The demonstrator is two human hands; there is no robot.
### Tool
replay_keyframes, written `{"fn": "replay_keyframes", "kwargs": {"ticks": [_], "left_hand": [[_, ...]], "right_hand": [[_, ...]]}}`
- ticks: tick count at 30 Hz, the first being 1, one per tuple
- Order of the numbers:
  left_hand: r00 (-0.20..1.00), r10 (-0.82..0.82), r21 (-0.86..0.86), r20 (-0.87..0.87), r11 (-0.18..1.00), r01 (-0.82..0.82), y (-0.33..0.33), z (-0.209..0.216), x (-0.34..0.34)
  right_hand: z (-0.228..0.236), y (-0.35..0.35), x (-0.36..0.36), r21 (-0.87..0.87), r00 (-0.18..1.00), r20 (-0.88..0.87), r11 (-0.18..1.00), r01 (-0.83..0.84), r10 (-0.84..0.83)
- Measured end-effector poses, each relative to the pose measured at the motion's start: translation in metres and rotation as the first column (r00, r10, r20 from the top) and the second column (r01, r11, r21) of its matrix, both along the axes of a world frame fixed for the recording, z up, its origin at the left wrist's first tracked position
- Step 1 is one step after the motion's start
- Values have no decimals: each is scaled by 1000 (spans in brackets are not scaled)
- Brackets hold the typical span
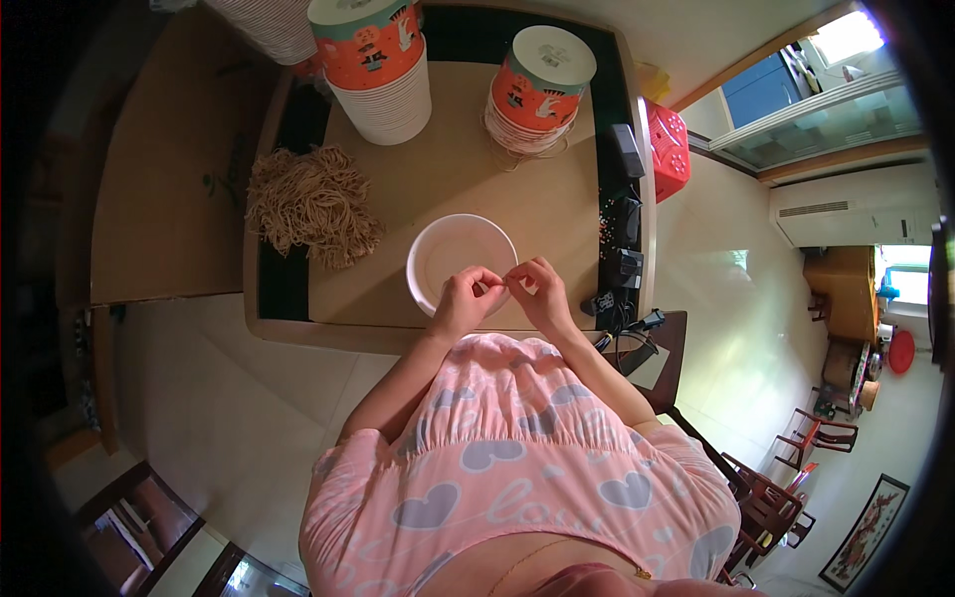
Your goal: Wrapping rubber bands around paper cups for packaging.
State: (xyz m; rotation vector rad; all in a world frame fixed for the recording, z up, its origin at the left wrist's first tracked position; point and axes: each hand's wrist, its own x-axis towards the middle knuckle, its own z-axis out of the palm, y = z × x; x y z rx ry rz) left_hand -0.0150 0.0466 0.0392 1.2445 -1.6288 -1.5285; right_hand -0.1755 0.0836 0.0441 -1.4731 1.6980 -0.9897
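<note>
A white round paper tub point(434, 247) stands at the near edge of the table, its open top facing up. Over its near right rim, my left hand point(466, 301) and my right hand point(541, 297) nearly meet, thumbs and fingertips pinched together. Whatever lies between the fingertips is too small to make out. Beyond and to the left of the tub is a loose heap of tan twine point(310, 206). Farther back, an upside-down stack of red and green printed tubs point(542, 95) has pale cord looped around its lower part.
A taller stack of nested tubs point(383, 95) stands at the back left, with another white stack point(264, 25) beside it. Black power adapters point(625, 267) and cables line the table's right edge. A brown sheet point(557, 199) covers the tabletop. Past the right edge is a red plastic stool point(668, 149).
</note>
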Motion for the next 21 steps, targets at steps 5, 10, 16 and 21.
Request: {"fn": "replay_keyframes", "kwargs": {"ticks": [5, 10, 16, 21], "left_hand": [[996, 93, -161, 0, 983, -92, -3, 9, -2], [992, 76, -240, 101, 969, -50, 0, 13, -2], [985, 91, -237, 150, 970, -54, 1, 11, -1], [984, 78, -233, 160, 972, -39, 2, 16, 0]], "right_hand": [[1, 1, 1, 9, 1000, 14, 1000, -4, 3], [2, 1, 2, 9, 1000, 15, 1000, -5, 5], [6, 0, 5, 20, 1000, 8, 999, -27, 27], [2, -2, 5, 8, 1000, -2, 1000, -17, 17]]}}
